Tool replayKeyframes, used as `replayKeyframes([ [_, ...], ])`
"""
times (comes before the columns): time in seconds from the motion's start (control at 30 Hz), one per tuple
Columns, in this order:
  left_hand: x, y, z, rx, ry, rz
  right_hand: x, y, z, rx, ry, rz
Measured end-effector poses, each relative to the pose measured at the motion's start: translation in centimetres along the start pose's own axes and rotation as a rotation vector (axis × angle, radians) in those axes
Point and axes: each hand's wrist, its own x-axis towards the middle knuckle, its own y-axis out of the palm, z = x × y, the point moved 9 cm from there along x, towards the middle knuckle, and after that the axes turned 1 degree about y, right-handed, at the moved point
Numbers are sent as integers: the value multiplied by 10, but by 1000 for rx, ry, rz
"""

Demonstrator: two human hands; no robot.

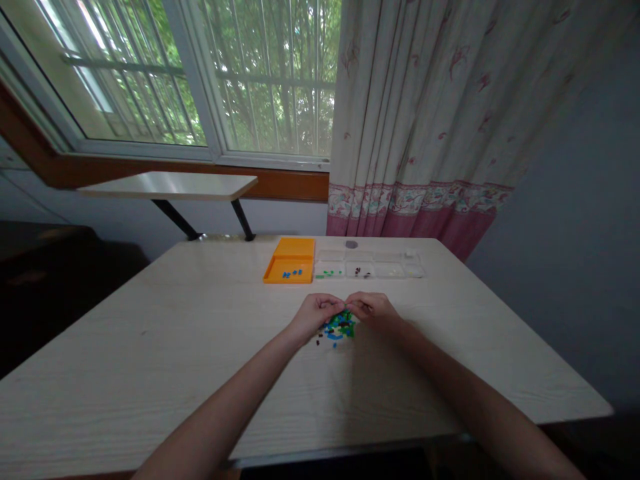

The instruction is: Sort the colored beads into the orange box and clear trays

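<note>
A small heap of blue, green, dark brown and pale toy bricks (pixel 341 327) lies on the table. Just above its far side, my left hand (pixel 319 311) and my right hand (pixel 371 308) meet at the fingertips. Both hands are closed in a pinch. Whatever sits between the fingers is too small or too hidden to name. Beyond the hands stands an open orange box (pixel 289 248) with several blue bricks (pixel 292 273) in it. Beside it, a clear divided tray (pixel 385 269) holds green pieces (pixel 330 273), dark brown pieces (pixel 362 272) and pale pieces in separate compartments.
A small grey round object (pixel 351 245) lies behind the clear tray. At the table's back left, a raised shelf (pixel 175 185) stands on black legs. The wooden table (pixel 175 347) ends close to my forearms. A curtain (pixel 400 133) hangs behind it, beside the window.
</note>
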Motion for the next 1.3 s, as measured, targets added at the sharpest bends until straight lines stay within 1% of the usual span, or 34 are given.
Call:
replayKeyframes([
  [0.1, -1, 2, 2, -25, -21, 16, -1, 0, 1, 27, -10, -7],
  [0.27, 0, -1, 4, -68, -17, -6, -1, 0, 0, 9, -33, -24],
  [0.4, 0, -7, -9, -182, 47, -16, -1, -8, -11, -1, 37, -56],
  [0.47, 0, -13, -19, -243, 79, -34, 0, -6, -19, -19, 68, -7],
  [0.6, -1, -27, -35, -318, 140, -76, -1, 6, -29, -50, 83, 164],
  [0.73, -1, -32, -42, -390, 187, -80, -4, 19, -38, -18, 129, 280],
  [0.87, 0, -34, -41, -389, 206, -83, -5, 23, -40, -6, 142, 311],
  [1.03, 1, -36, -40, -374, 229, -80, -6, 22, -39, 1, 134, 316],
  [1.3, 1, -37, -41, -352, 214, -100, -6, 23, -37, 28, 141, 344],
])
